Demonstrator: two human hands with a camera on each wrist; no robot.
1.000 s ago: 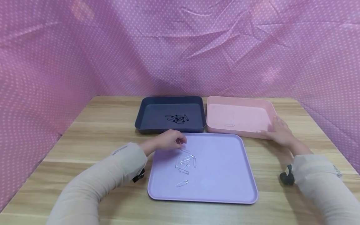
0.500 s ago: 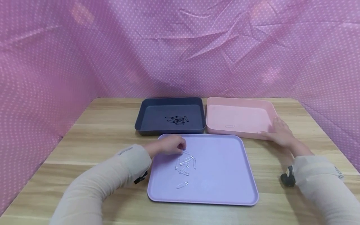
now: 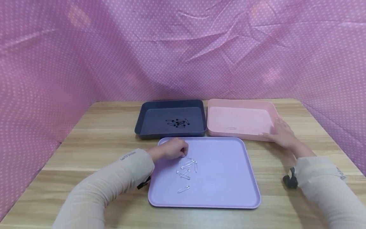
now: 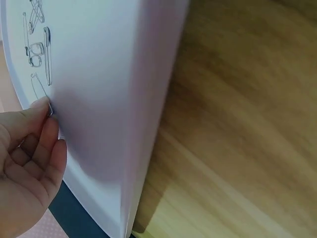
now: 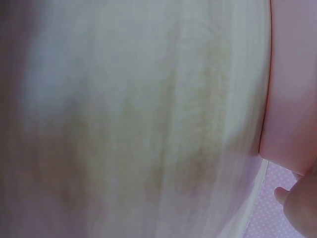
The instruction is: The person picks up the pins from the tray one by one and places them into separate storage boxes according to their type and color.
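My left hand [image 3: 174,148] is over the far left of the lilac tray [image 3: 223,178]. In the left wrist view its thumb and index finger pinch one end of a silver safety pin [image 4: 40,85], whose other end points at the pile. Several more silver safety pins [image 3: 187,166] lie scattered on that tray, close to the fingertips. My right hand [image 3: 281,135] rests at the near right corner of the pink tray [image 3: 237,134], thumb along the front rim and fingers along the side. Inside the pink tray lies a silver safety pin [image 3: 231,128].
A dark grey tray [image 3: 154,125] with several black safety pins [image 3: 179,123] stands at the back, left of the pink one. All three trays are on a wooden table [image 3: 111,127]. Behind it hangs a pink dotted cloth [image 3: 171,47].
My left hand has come down onto the lilac tray from slightly higher, and its fingers have closed on a safety pin near the far left. My right hand stays at the pink tray's corner.
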